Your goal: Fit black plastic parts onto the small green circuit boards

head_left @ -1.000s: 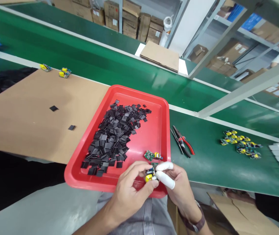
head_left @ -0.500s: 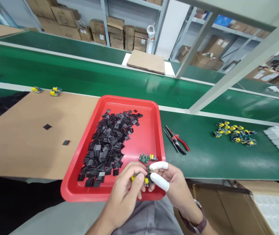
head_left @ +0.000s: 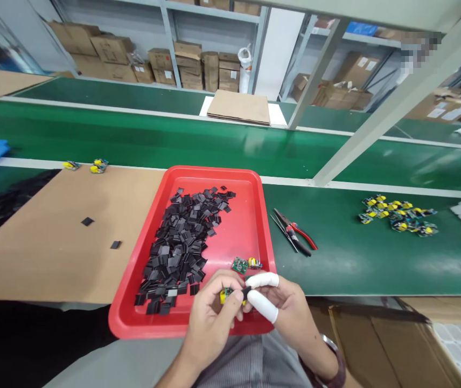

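both hands pinch a small circuit board (head_left: 230, 295) over the near rim of the red tray (head_left: 182, 323); the left hand (head_left: 210, 318) grips its yellow end, the right hand (head_left: 283, 304) with white finger cots the other. it looks light, stiff and fragile, best held by the edges.

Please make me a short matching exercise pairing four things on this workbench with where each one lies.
Things:
1. black squares pile
2. pliers
3. small circuit board
4. flat cardboard stack

Places:
A. beyond the green belt
B. between the left hand and right hand
C. on the green mat, right of the tray
D. inside the red tray

Pairs: 1-D, 2-C, 3-B, 4-A
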Demonstrator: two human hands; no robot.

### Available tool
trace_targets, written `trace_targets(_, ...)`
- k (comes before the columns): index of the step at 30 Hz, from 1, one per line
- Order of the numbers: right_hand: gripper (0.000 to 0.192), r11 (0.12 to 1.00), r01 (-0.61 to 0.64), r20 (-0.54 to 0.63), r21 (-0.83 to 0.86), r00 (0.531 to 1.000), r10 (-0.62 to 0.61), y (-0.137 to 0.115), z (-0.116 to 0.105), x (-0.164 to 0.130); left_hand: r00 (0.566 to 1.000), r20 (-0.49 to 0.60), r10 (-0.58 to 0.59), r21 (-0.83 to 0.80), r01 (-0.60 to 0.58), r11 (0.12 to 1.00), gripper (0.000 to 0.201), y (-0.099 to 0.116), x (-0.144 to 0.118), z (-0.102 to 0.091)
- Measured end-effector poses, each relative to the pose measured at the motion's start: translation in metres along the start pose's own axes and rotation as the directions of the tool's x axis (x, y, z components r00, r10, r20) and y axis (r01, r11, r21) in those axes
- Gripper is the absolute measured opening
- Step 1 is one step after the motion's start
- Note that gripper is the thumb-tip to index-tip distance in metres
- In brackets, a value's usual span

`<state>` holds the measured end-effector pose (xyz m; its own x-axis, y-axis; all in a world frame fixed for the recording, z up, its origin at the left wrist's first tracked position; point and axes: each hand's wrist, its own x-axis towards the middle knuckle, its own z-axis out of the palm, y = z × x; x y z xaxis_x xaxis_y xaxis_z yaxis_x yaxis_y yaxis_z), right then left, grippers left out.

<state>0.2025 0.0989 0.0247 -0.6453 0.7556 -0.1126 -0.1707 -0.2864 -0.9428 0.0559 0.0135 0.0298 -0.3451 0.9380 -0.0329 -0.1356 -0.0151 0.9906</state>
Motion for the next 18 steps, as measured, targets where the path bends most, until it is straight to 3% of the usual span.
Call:
trace_targets(4, 0.015, 0.970, 0.156, 0.007, -0.189, 0.988, -0.157, -0.006, -0.003, 0.002, 0.996, 0.034, 0.088, 0.221, -0.093, 0.971, 0.011, 0.002, -0.002, -0.002)
trace_targets(6, 0.019, 0.955, 0.180, 0.020, -0.238, 0.983, -0.180, -0.008, -0.002, 0.001, 0.996, 0.047, 0.080, 0.259, -0.089, 0.962, 0.016, 0.000, -0.002, -0.002)
trace_targets(10, 0.022, 0.948, 0.162, 0.033, -0.274, 0.987, -0.160, -0.010, 0.002, -0.002, 0.999, 0.040, -0.004, 0.106, -0.001, 0.994, 0.019, -0.004, -0.003, -0.002)
trace_targets(14, 0.023, 0.898, 0.221, 0.050, -0.380, 0.974, -0.219, -0.014, 0.003, -0.003, 0.999, 0.047, 0.024, 0.135, -0.030, 0.990, 0.018, -0.004, -0.007, -0.006)
trace_targets(18, 0.022, 0.931, 0.182, 0.082, -0.316, 0.983, -0.165, -0.018, 0.002, -0.001, 0.995, 0.087, -0.056, 0.042, 0.052, 0.998, 0.024, -0.004, -0.009, -0.006)
